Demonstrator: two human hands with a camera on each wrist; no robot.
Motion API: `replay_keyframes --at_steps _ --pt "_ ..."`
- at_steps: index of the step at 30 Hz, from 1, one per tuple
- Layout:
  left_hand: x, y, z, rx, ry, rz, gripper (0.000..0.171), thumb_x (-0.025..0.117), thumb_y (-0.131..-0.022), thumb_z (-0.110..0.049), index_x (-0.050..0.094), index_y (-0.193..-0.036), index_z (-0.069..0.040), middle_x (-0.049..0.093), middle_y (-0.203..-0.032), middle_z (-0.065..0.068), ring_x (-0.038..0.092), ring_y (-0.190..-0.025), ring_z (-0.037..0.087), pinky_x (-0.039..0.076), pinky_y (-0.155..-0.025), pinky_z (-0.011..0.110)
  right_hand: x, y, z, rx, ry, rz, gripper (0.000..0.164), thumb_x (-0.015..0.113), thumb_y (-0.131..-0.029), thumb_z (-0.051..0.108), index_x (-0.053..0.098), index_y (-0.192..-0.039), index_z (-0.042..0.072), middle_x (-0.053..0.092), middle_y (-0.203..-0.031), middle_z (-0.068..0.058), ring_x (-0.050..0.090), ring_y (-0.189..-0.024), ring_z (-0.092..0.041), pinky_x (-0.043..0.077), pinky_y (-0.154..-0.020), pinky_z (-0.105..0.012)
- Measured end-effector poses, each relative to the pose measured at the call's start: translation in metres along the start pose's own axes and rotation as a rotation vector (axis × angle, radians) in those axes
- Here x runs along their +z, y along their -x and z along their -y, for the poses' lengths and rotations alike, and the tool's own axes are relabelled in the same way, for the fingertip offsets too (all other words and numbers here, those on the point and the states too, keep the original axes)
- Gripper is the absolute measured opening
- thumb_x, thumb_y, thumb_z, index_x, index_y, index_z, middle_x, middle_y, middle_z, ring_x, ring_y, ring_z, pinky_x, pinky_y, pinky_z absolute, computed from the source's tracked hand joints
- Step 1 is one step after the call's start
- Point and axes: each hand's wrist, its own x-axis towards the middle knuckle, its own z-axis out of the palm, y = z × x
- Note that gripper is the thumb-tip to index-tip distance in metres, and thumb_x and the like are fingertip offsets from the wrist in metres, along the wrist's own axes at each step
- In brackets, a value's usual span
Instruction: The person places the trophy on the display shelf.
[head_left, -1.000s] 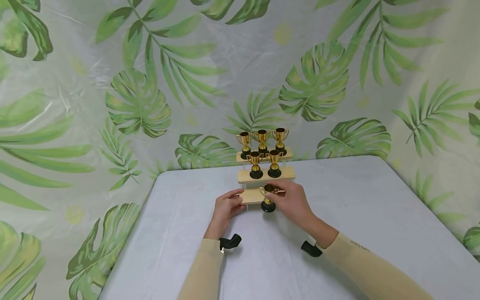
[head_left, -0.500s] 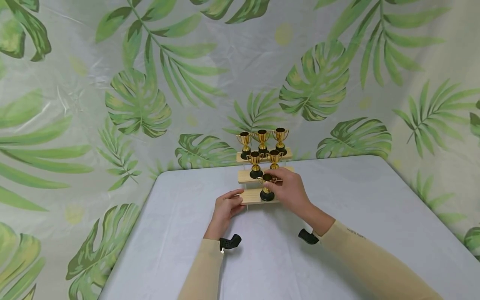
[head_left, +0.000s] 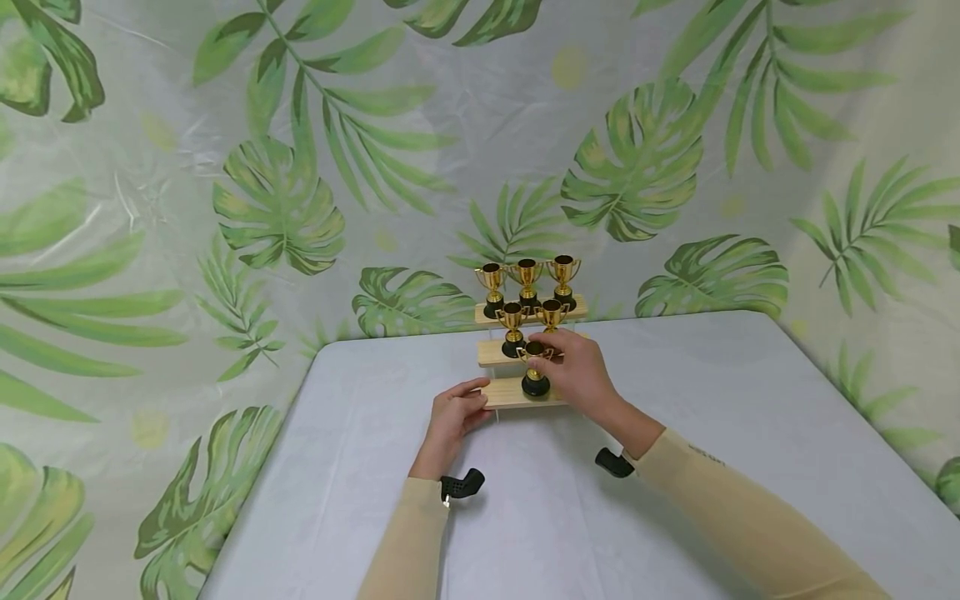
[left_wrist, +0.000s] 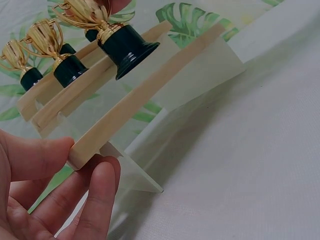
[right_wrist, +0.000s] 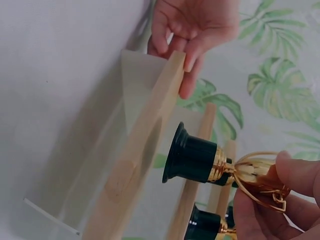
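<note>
My right hand (head_left: 581,373) pinches the gold cup of a small trophy cup (right_wrist: 195,155) with a black base. In the right wrist view that base hangs just above the lowest wooden step of a three-tier display stand (head_left: 504,393). With thumb and fingers, my left hand (left_wrist: 55,185) grips the left end of this lowest step. Two more trophy cups stand on the middle step, the left one (head_left: 513,329) in full view and the other partly behind my right hand. Along the top step stand three trophy cups, the middle one (head_left: 527,283) between two others.
The stand's tiers rest on clear side panels (left_wrist: 142,172) on a white-covered table (head_left: 360,433). Behind it hangs a leaf-printed backdrop (head_left: 420,150). Each wrist wears a black device, such as the left one (head_left: 462,483).
My right hand has carried the trophy cup from in front of the lowest step back and up over it. My left hand keeps its grip on the step's end.
</note>
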Motion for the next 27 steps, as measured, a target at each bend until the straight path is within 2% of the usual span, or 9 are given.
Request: replay_keyframes --at_steps 6,15,20,27 --pt "0.0009 0.0008 -0.0013 0.002 0.001 -0.003 0.036 0.067 -0.089 0.003 0.070 -0.125 0.000 0.065 -0.110 0.017 0.069 -0.085 0.019 0.059 -0.078 0.031 0.0025 -0.0013 -0.0041 0.017 -0.017 0.014 0.037 0.083 -0.085 0.012 0.073 -0.121 0.008 0.070 -0.108 -0.007 0.068 -0.090 -0.022 0.059 -0.077 -0.038" --pt "0.0013 0.0017 -0.0015 -0.004 0.010 0.000 0.035 0.065 -0.090 0.005 0.070 -0.124 0.000 0.061 -0.120 0.026 0.069 -0.092 0.025 0.059 -0.079 0.032 0.0073 0.0005 -0.0101 0.058 -0.016 0.040 0.038 0.081 -0.087 0.014 0.072 -0.123 0.007 0.070 -0.111 -0.008 0.069 -0.093 -0.024 0.059 -0.079 -0.040" --pt "0.0011 0.0022 -0.0023 -0.003 0.010 -0.002 0.035 0.066 -0.089 0.004 0.070 -0.123 -0.001 0.064 -0.113 0.020 0.069 -0.087 0.020 0.059 -0.080 0.033 0.0083 0.0005 -0.0097 0.068 -0.019 0.045 0.039 0.081 -0.087 0.014 0.072 -0.124 0.008 0.070 -0.113 -0.008 0.069 -0.094 -0.024 0.059 -0.080 -0.040" --pt "0.0012 0.0019 -0.0018 -0.007 0.004 -0.008 0.034 0.067 -0.090 0.003 0.071 -0.124 -0.001 0.063 -0.111 0.017 0.069 -0.087 0.019 0.059 -0.080 0.032 0.0088 0.0009 -0.0095 0.081 -0.015 0.052 0.040 0.081 -0.087 0.014 0.071 -0.125 0.008 0.070 -0.115 -0.009 0.069 -0.095 -0.024 0.059 -0.080 -0.040"
